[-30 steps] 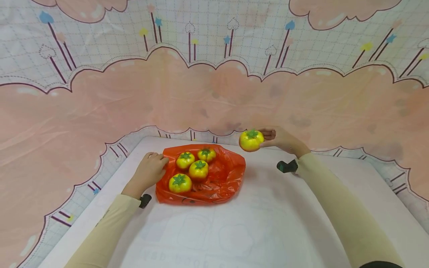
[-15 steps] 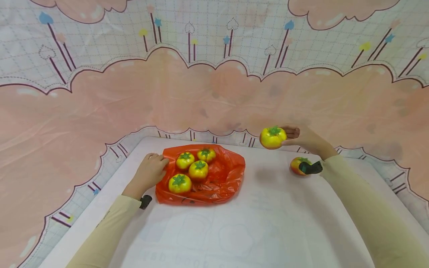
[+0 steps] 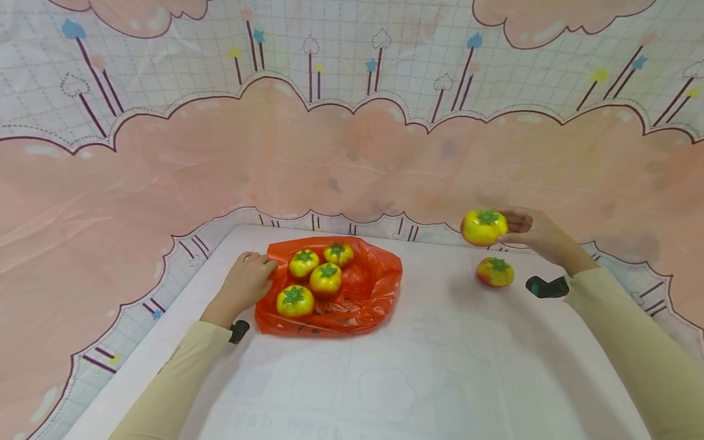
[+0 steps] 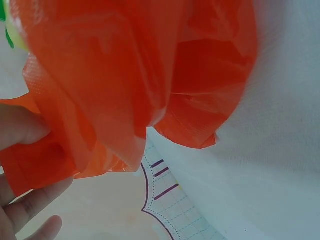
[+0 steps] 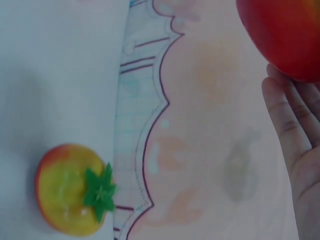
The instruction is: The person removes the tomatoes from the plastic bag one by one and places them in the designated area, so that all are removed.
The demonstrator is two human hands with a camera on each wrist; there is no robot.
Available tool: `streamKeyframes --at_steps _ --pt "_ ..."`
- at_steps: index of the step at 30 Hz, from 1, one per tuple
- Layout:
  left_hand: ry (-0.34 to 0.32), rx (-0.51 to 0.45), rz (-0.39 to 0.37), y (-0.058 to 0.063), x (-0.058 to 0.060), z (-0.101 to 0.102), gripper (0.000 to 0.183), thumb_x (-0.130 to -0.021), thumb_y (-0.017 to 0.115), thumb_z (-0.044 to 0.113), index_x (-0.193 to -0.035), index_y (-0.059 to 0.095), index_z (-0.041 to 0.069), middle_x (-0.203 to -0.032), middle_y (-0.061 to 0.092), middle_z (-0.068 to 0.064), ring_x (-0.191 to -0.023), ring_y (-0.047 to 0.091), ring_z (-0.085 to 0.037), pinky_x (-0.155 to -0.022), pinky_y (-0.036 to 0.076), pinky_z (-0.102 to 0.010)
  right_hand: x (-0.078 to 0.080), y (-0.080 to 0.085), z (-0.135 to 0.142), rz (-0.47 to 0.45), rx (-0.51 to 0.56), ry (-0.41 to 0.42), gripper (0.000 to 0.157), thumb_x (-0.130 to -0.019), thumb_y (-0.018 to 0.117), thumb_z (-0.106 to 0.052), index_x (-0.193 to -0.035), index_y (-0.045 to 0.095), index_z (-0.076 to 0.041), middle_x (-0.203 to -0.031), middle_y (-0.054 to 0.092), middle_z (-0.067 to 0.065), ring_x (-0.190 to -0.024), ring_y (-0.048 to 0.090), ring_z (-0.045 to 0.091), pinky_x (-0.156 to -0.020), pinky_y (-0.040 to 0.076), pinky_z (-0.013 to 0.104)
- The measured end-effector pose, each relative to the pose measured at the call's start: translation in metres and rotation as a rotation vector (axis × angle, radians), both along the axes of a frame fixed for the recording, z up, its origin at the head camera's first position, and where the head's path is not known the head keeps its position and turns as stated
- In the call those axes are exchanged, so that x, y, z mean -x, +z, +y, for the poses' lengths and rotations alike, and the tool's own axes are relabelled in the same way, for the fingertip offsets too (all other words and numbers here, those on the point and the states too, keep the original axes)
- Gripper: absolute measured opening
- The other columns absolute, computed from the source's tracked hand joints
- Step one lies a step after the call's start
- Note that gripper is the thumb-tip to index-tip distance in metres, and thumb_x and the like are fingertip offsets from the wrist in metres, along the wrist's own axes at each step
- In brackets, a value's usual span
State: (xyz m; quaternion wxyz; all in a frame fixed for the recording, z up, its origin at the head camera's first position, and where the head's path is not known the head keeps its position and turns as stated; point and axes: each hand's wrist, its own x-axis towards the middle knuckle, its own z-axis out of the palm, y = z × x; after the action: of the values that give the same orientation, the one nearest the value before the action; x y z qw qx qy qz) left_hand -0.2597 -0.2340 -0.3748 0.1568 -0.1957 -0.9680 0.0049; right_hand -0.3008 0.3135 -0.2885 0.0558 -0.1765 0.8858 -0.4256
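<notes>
My left hand pinches the left edge of a red plastic bag, thumb on one side and fingers on the other in the left wrist view. Several yellow tomatoes with green star-shaped leaves sit on the opened bag. Raised above the far right of the table, my right hand grips another tomato between thumb and fingers. In the right wrist view that tomato's red underside shows at the top right corner. Below it in the head view, a yellow-red tomato rests on the table.
The white table carries faint printed shapes and lettering. A pink and white patterned cloth rises behind its far edge and along the sides. Dark wrist-camera mounts sit at both sleeves.
My right hand has moved right with its tomato, away from the bag. The tomato on the table, earlier hidden behind the right wrist, now shows fully. The left hand has stayed put.
</notes>
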Motion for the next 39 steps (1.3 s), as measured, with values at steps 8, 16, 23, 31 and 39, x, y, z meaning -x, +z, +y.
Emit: streamKeyframes --at_steps 8,16,23,31,39 --pt "0.0 0.014 -0.004 0.001 0.0 0.0 0.018 -0.079 0.069 0.008 -0.096 0.066 0.004 -0.094 0.067 -0.014 -0.094 0.06 -0.032 -0.099 0.041 -0.053 -0.013 -0.01 0.032 0.027 0.006 -0.079 0.062 -0.091 0.061 -0.023 -0.14 0.031 -0.001 -0.109 0.045 -0.029 -0.094 0.052 -0.019 -0.08 0.046 0.004" --pt "0.0 0.01 -0.002 0.001 -0.001 0.001 0.018 -0.079 0.069 0.008 -0.096 0.066 0.004 -0.094 0.067 -0.014 -0.093 0.06 -0.032 -0.099 0.041 -0.053 -0.022 -0.026 0.059 -0.01 -0.007 -0.15 0.054 -0.092 0.059 -0.028 -0.139 0.035 -0.016 -0.123 0.043 -0.017 -0.097 0.045 -0.02 -0.082 0.044 0.003" --pt "0.0 0.006 0.006 -0.001 0.0 0.001 0.015 -0.078 0.07 0.008 -0.092 0.067 0.004 -0.091 0.067 -0.013 -0.091 0.06 -0.031 -0.099 0.042 -0.052 -0.027 -0.043 0.075 -0.095 -0.041 -0.212 0.065 -0.094 0.054 -0.037 -0.146 0.023 -0.014 -0.152 0.021 0.023 -0.129 0.042 0.018 -0.105 0.039 0.035" --pt "0.003 0.003 -0.003 -0.002 -0.001 0.0 0.016 -0.079 0.07 0.009 -0.093 0.066 0.004 -0.093 0.068 -0.014 -0.092 0.06 -0.032 -0.099 0.042 -0.053 -0.029 -0.069 0.093 -0.135 0.015 -0.26 0.077 -0.095 0.052 -0.036 -0.151 0.007 -0.008 -0.156 0.003 0.024 -0.144 0.024 0.022 -0.108 0.032 0.036" --pt "-0.003 0.005 -0.004 -0.002 -0.001 0.0 0.016 -0.079 0.069 0.009 -0.094 0.066 0.004 -0.094 0.068 -0.014 -0.092 0.06 -0.032 -0.098 0.042 -0.053 -0.031 -0.085 0.103 -0.206 0.016 -0.336 0.088 -0.093 0.051 -0.045 -0.148 0.001 0.002 -0.153 -0.002 0.029 -0.139 0.005 0.049 -0.107 0.018 0.063"
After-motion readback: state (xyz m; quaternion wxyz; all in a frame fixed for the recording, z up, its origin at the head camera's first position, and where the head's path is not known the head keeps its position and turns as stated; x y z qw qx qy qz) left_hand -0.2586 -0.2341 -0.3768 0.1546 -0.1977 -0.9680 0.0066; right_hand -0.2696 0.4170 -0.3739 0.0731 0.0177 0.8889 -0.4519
